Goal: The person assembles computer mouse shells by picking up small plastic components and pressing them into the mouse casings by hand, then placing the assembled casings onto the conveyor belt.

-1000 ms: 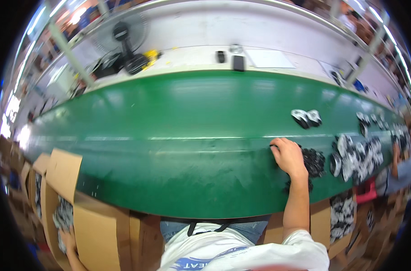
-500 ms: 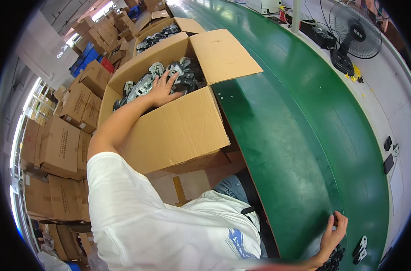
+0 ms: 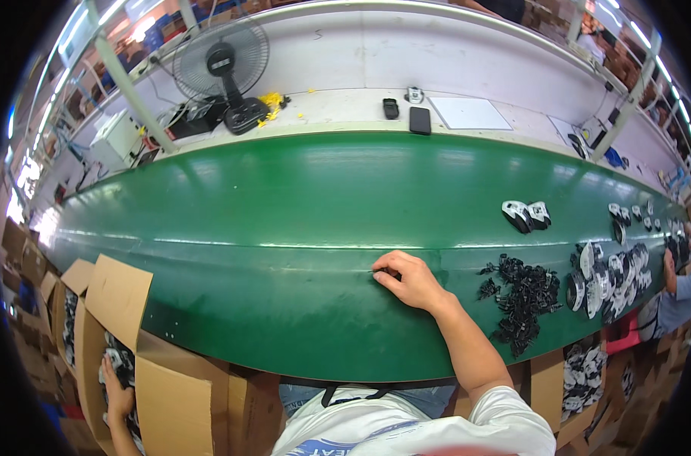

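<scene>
At the lower left, my left hand (image 3: 117, 391) reaches into an open cardboard box (image 3: 174, 406). Its fingers are stretched out against silver-and-black moulded parts (image 3: 120, 356) in the box; no firm grip shows. My right hand (image 3: 415, 283) is over the middle of the green work surface (image 3: 284, 304), with thumb and fingers curled together. Something small and dark shows under those fingers, too hidden to name. Right of this hand lies a pile of small black plastic pieces (image 3: 524, 300).
Two white-and-black parts (image 3: 526, 216) lie behind the black pile, and a cluster of similar parts (image 3: 607, 281) sits farther right. A fan (image 3: 222, 64) stands on the back ledge. Another box of parts (image 3: 585, 380) is at lower right. A co-worker (image 3: 679, 292) sits at far right.
My view has swung from the box on the left to face the green surface. My left hand remains in the box among the parts; my right hand still has its fingers curled.
</scene>
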The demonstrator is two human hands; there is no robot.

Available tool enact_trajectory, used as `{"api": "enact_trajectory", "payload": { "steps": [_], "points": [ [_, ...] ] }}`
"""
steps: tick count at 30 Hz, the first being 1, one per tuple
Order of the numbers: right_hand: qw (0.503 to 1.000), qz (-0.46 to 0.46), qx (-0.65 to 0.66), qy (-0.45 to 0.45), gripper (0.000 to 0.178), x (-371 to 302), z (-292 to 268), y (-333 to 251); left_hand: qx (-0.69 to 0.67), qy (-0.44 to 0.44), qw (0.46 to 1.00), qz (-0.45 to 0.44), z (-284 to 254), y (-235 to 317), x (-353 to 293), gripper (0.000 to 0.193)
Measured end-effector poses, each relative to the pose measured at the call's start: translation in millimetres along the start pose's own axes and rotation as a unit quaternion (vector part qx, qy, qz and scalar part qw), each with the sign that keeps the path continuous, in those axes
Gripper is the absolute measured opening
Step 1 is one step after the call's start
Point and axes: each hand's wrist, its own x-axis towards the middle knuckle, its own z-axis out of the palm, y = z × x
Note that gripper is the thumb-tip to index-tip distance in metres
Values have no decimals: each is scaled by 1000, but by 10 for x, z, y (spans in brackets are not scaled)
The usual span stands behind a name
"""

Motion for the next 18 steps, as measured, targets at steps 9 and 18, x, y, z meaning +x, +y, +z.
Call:
{"api": "enact_trajectory", "payload": {
  "steps": [9, 18],
  "points": [
    [995, -75, 54, 36, 24, -98, 133, 137, -210, 262, 909, 247, -666, 2922, 584, 57],
    [993, -106, 44, -33, 25, -140, 212, 274, -280, -135, 692, 652, 711, 7690, 228, 49]
  ]
}}
